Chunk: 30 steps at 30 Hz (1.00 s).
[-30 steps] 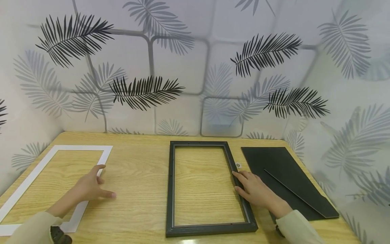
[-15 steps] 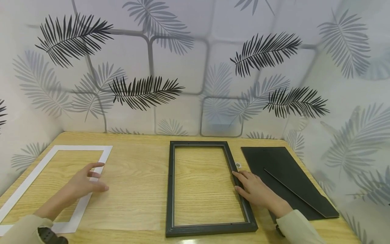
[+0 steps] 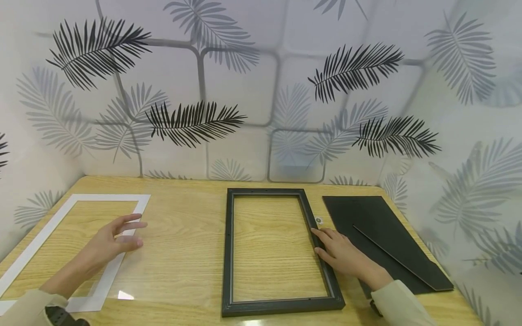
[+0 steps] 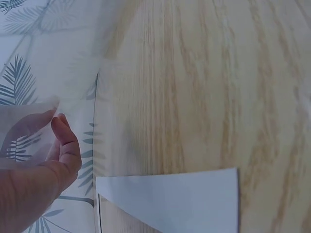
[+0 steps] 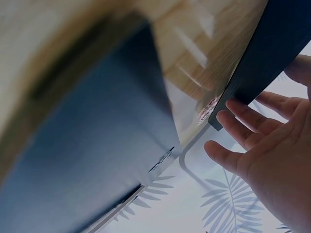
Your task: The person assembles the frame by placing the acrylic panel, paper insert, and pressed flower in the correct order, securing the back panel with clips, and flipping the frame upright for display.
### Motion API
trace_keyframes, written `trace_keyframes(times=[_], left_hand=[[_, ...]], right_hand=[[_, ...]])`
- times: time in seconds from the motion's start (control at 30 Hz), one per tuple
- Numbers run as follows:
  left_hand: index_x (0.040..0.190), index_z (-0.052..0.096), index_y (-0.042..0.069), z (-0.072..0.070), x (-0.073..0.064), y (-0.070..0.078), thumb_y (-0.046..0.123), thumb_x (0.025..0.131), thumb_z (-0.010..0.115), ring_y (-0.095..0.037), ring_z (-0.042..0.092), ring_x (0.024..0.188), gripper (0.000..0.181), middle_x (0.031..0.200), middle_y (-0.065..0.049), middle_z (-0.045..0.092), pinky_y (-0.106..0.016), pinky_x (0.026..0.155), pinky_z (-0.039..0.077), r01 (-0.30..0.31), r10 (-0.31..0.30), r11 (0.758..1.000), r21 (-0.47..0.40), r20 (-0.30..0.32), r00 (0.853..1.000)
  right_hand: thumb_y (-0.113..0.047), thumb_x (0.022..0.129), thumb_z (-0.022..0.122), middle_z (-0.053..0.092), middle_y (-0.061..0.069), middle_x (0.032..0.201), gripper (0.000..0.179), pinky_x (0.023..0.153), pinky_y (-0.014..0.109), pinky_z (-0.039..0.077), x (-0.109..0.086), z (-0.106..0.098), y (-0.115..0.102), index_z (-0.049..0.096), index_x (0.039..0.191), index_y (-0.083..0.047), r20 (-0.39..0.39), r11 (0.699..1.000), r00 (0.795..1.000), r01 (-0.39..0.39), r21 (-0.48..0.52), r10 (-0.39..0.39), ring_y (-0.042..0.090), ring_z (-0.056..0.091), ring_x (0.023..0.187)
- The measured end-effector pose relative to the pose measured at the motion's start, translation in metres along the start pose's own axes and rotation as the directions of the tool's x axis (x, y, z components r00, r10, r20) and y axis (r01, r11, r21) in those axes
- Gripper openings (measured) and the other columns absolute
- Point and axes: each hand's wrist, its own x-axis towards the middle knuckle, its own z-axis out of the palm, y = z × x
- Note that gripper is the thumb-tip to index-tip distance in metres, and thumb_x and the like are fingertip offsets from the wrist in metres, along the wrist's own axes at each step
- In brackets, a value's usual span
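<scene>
My left hand (image 3: 116,237) pinches the edge of a clear sheet (image 3: 179,258) between thumb and fingers. The sheet is see-through and shows mainly as a pale haze and a bright glint over the wood. In the left wrist view, the pinching left hand (image 4: 58,145) is mirrored faintly in the sheet. Under that hand lies a white mat border (image 3: 107,283). My right hand (image 3: 344,256) rests its extended fingers on the right side of a black picture frame (image 3: 229,244). From the right wrist, the fingers touch the frame's dark side rail (image 5: 262,53).
A black backing board (image 3: 363,210) lies right of the frame, with a thin raised strut (image 3: 393,256) across it. A small round sticker (image 3: 319,220) shows between frame and board. Leaf-patterned wall covering (image 3: 253,90) rises behind the wooden table (image 3: 191,185).
My left hand has drawn left and slightly away from me with the clear sheet, and a glint has appeared at its near edge. The right hand and frame have stayed put.
</scene>
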Motion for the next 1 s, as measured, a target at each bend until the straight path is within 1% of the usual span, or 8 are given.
trace_keyframes(times=[0.1, 0.2, 0.43, 0.6, 0.73, 0.83, 0.97, 1.0], left_hand=[[0.142, 0.022, 0.003, 0.001, 0.0, 0.001, 0.018, 0.088, 0.06, -0.003, 0.055, 0.102, 0.067, 0.13, 0.001, 0.048, -0.019, 0.081, 0.045, -0.025, 0.025, 1.0, 0.0, -0.023, 0.999], [0.142, 0.023, 0.003, 0.0, -0.001, 0.003, 0.016, 0.088, 0.06, -0.002, 0.056, 0.101, 0.067, 0.126, 0.01, 0.05, -0.017, 0.08, 0.045, -0.049, 0.048, 0.998, -0.034, -0.037, 0.998], [0.143, 0.022, 0.008, -0.002, -0.001, 0.005, 0.017, 0.088, 0.06, -0.004, 0.06, 0.098, 0.068, 0.122, 0.021, 0.047, -0.017, 0.08, 0.045, -0.055, 0.052, 0.997, -0.051, -0.059, 0.997], [0.144, 0.021, 0.012, -0.004, 0.0, 0.01, 0.021, 0.089, 0.059, 0.002, 0.056, 0.099, 0.067, 0.124, 0.02, 0.047, -0.024, 0.084, 0.046, -0.062, 0.061, 0.998, -0.011, -0.073, 0.995], [0.145, 0.021, 0.015, -0.006, 0.001, 0.015, 0.025, 0.089, 0.059, 0.012, 0.047, 0.101, 0.068, 0.134, 0.009, 0.045, -0.048, 0.093, 0.039, -0.044, 0.045, 0.999, 0.022, -0.083, 0.995], [0.145, 0.02, 0.017, -0.007, 0.002, 0.02, 0.025, 0.089, 0.059, 0.014, 0.045, 0.101, 0.069, 0.14, 0.002, 0.041, -0.063, 0.094, 0.031, -0.034, 0.033, 0.999, -0.007, -0.074, 0.997], [0.145, 0.019, 0.017, -0.004, 0.003, 0.027, 0.024, 0.09, 0.058, 0.01, 0.05, 0.1, 0.068, 0.14, 0.003, 0.04, -0.061, 0.097, 0.031, -0.039, 0.036, 0.999, -0.038, -0.063, 0.997], [0.145, 0.019, 0.016, -0.003, 0.004, 0.029, 0.023, 0.09, 0.058, 0.008, 0.052, 0.1, 0.068, 0.138, 0.004, 0.041, -0.053, 0.098, 0.036, -0.044, 0.041, 0.998, -0.043, -0.064, 0.997]], right_hand=[[-0.024, 0.093, 0.051, 0.044, 0.023, 0.132, 0.051, 0.093, 0.061, 0.034, 0.0, 0.0, 0.001, 0.037, 0.137, -0.002, 0.005, 1.0, 1.0, 0.004, 0.014, -0.004, 0.041, 0.042, 0.121], [-0.023, 0.094, 0.05, 0.043, 0.023, 0.133, 0.051, 0.093, 0.061, 0.033, 0.0, 0.0, 0.002, 0.036, 0.138, -0.002, 0.014, 1.0, 1.0, 0.006, 0.025, -0.007, 0.041, 0.041, 0.122], [-0.022, 0.094, 0.05, 0.042, 0.024, 0.134, 0.051, 0.094, 0.061, 0.033, -0.001, -0.001, 0.003, 0.035, 0.138, -0.001, 0.027, 0.999, 1.0, 0.013, 0.05, -0.014, 0.041, 0.04, 0.123], [-0.021, 0.094, 0.05, 0.042, 0.024, 0.134, 0.051, 0.093, 0.062, 0.032, -0.001, -0.003, 0.002, 0.035, 0.138, -0.001, 0.039, 0.998, 0.999, 0.008, 0.068, -0.01, 0.042, 0.04, 0.122], [-0.021, 0.094, 0.05, 0.042, 0.024, 0.134, 0.051, 0.093, 0.062, 0.032, -0.002, -0.003, 0.002, 0.035, 0.138, -0.001, 0.042, 0.997, 0.999, 0.006, 0.073, -0.009, 0.042, 0.04, 0.123], [-0.021, 0.094, 0.05, 0.042, 0.024, 0.134, 0.051, 0.094, 0.062, 0.032, -0.002, -0.003, 0.002, 0.034, 0.138, -0.001, 0.043, 0.997, 0.999, 0.005, 0.072, -0.008, 0.042, 0.04, 0.123], [-0.022, 0.095, 0.049, 0.041, 0.024, 0.135, 0.051, 0.094, 0.062, 0.031, -0.001, -0.003, 0.002, 0.034, 0.138, -0.001, 0.044, 0.997, 0.999, 0.001, 0.077, -0.005, 0.042, 0.039, 0.124], [-0.022, 0.095, 0.049, 0.041, 0.024, 0.135, 0.051, 0.094, 0.062, 0.031, -0.001, -0.003, 0.001, 0.034, 0.138, -0.001, 0.045, 0.997, 0.999, 0.001, 0.079, -0.005, 0.042, 0.038, 0.124]])
